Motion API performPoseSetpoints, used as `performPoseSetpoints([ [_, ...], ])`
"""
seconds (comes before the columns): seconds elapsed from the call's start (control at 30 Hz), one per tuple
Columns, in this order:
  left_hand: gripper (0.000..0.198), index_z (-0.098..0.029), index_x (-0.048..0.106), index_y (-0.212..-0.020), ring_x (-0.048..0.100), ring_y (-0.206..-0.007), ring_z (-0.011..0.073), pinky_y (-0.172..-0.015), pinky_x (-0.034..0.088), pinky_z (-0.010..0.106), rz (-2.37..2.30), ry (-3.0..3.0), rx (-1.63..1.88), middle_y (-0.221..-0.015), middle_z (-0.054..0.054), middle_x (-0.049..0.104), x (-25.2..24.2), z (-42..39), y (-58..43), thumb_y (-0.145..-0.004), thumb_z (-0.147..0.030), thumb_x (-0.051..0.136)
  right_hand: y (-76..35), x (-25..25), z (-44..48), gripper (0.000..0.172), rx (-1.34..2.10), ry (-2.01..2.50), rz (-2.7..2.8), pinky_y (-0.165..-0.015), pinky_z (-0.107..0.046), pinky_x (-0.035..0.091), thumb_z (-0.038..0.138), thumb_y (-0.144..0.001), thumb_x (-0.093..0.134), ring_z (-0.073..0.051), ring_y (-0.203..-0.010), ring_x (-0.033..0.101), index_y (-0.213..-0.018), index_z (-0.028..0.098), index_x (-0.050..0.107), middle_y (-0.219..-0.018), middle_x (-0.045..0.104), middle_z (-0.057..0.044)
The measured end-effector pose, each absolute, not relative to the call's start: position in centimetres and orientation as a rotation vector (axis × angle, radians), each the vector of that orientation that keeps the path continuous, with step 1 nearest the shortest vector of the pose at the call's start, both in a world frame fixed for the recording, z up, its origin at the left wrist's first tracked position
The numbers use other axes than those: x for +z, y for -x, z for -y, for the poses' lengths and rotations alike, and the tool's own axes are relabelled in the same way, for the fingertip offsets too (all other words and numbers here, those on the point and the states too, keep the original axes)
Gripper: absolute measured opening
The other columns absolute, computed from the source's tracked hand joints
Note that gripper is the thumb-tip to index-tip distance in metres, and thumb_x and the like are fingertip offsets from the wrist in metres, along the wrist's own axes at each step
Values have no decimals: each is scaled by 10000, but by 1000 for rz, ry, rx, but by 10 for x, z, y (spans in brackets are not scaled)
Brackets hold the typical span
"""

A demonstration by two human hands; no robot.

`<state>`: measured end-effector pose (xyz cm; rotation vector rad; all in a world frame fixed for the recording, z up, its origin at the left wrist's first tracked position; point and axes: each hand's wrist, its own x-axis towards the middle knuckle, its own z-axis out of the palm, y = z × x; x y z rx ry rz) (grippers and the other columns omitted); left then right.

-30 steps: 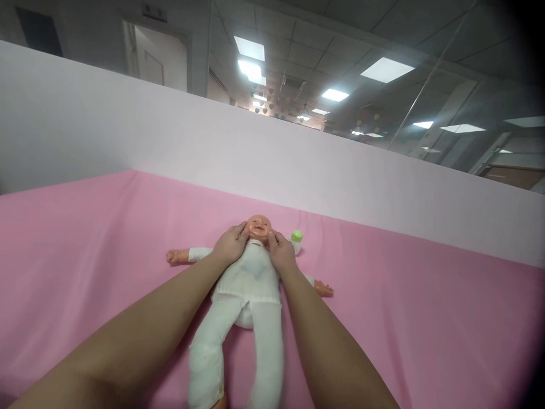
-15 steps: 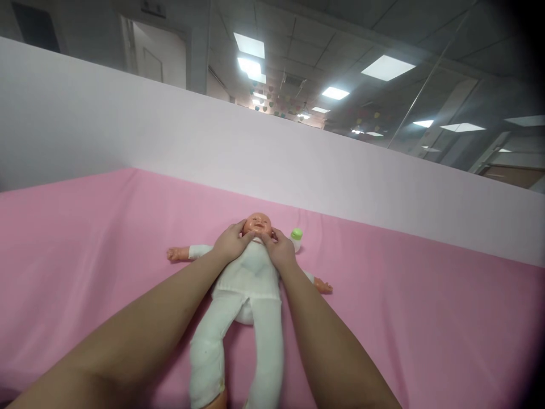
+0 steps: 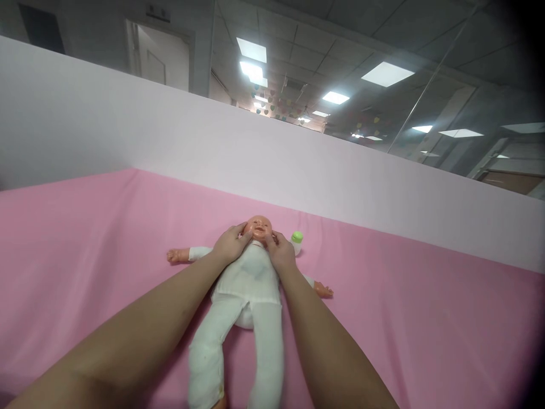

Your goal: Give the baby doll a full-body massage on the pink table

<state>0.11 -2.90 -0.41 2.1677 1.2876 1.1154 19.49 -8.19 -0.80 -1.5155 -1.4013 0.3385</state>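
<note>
A baby doll (image 3: 250, 278) with a white cloth body lies on its back on a pink sheet (image 3: 106, 227), arms spread and legs toward me. My left hand (image 3: 231, 243) cups one side of the doll's head (image 3: 259, 227), its thumb along the cheek and jaw. On the opposite side, my right hand (image 3: 281, 250) cups the head the same way, its thumb by the chin. Both hands hold the head between them; the fingertips behind it are hidden. A small bottle with a green cap (image 3: 297, 241) stands just beyond my right hand.
Behind the pink surface rises a white wall panel (image 3: 204, 147), with glass above it at the right. A door (image 3: 164, 59) and ceiling lights (image 3: 387, 74) show farther off. Soft folds run across the sheet.
The thumbs have shifted slightly outward from the doll's chin toward its cheeks. The view has tilted a little; the doll's body and the bottle stay in place.
</note>
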Motion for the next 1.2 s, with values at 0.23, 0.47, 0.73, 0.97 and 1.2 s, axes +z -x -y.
performPoseSetpoints([
  [0.23,676,-235,618,-1391,666,-1137,306,-936,535,387,-1282,-2093,1143,-1328,86,700,2,34,-4,-833,-612,686,-191,-4,84,651,336,1603,1402,-828,-341,553,696,-747,755,-234,-920,722,-1191,228,668,-1068,768,-75],
  [0.47,657,-235,612,-1404,640,-1217,310,-1035,489,412,-1258,-2011,1159,-1378,90,678,-2,29,-1,-883,-634,620,-195,-4,85,572,395,1527,1406,-986,-337,515,604,-886,656,-234,-1128,687,-1323,235,665,-1231,742,-73],
  [0.73,521,-218,668,-1345,682,-1139,274,-990,513,387,-1240,-1953,1196,-1252,97,742,-7,22,-1,-978,-547,500,-199,-10,80,554,397,1493,1399,-947,-352,525,600,-1010,381,-227,-999,707,-1223,220,723,-1031,779,-55],
  [0.97,631,-239,647,-1342,695,-1028,287,-862,532,371,-1263,-2019,1165,-1252,84,727,0,34,-4,-819,-586,715,-193,-6,82,697,399,1562,1400,-846,-332,540,714,-726,756,-230,-957,710,-1219,231,661,-1104,758,-68],
  [1.2,599,-238,653,-1306,683,-1011,281,-852,522,375,-1298,-2068,1144,-1237,81,724,-1,31,-4,-834,-605,692,-193,-8,81,600,340,1595,1413,-833,-342,542,682,-765,747,-232,-937,713,-1157,237,653,-1053,760,-57],
])
